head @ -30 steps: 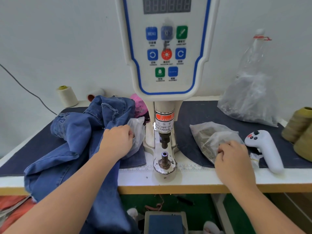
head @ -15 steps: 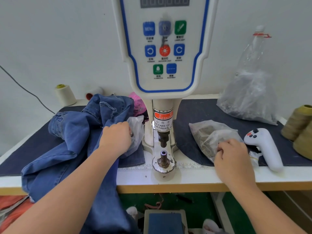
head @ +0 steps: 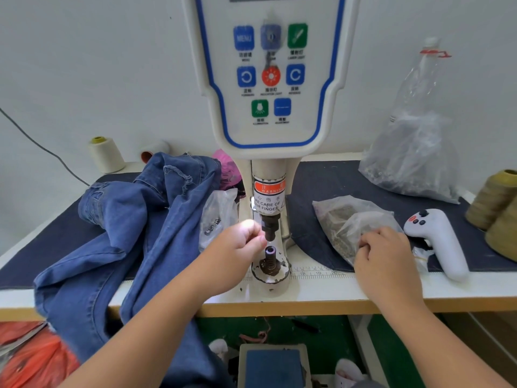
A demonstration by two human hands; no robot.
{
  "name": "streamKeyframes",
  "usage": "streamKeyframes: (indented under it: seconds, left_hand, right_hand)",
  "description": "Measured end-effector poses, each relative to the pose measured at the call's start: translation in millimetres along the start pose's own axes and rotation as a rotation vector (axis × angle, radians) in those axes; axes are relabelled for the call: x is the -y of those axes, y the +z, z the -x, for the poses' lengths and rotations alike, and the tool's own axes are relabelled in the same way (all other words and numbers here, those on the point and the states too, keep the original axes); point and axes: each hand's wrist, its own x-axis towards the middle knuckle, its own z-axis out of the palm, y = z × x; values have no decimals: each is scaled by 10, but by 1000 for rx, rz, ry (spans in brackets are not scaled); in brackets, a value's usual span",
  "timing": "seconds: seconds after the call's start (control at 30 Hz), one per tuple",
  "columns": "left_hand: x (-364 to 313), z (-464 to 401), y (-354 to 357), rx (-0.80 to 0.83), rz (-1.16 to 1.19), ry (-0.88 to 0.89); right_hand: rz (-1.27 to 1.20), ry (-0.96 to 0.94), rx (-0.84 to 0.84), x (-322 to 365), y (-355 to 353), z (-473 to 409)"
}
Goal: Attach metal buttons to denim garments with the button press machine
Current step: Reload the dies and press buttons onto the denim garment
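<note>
At the centre of the frame the left hand (head: 242,242) is raised to the dark upper die (head: 270,229) of the white button press machine (head: 268,79), its thumb and fingertips drawn together right beside the die's tip. They look pinched, but bright glare on the knuckles and the small scale hide whether a button sits between them. Directly below stands the dark lower die post (head: 270,259), rising from the round metal base (head: 270,271) at the table's front edge.

At centre right the right hand (head: 387,261) lies with curled fingers on a crumpled clear plastic bag of small metal parts (head: 347,222), the fingertips digging into the plastic at its near end; what they have picked up, if anything, cannot be made out.

The blue denim garment (head: 131,233) is heaped on the left half of the frame, spilling over the table's front edge, apart from the dies. Just right of it, beside the machine column, sits a small clear bag with dark metal buttons (head: 216,217).

A white handheld controller with red and black buttons (head: 439,242) lies right of the right hand. A larger clear plastic bag (head: 414,152) stands at upper right, olive thread cones (head: 495,203) at the right edge, and a cream thread cone (head: 105,154) at upper left.
</note>
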Motion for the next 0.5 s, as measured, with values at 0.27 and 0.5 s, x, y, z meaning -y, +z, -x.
streamKeyframes:
  seconds: [0.27,0.5]
  left_hand:
    - [-33,68,-2,17,-4,43]
    - [-83,84,-2,-114,-172,149]
  right_hand:
    - [11,-3,1,1,-7,-5]
    - [13,-3,0,-15,1,-2]
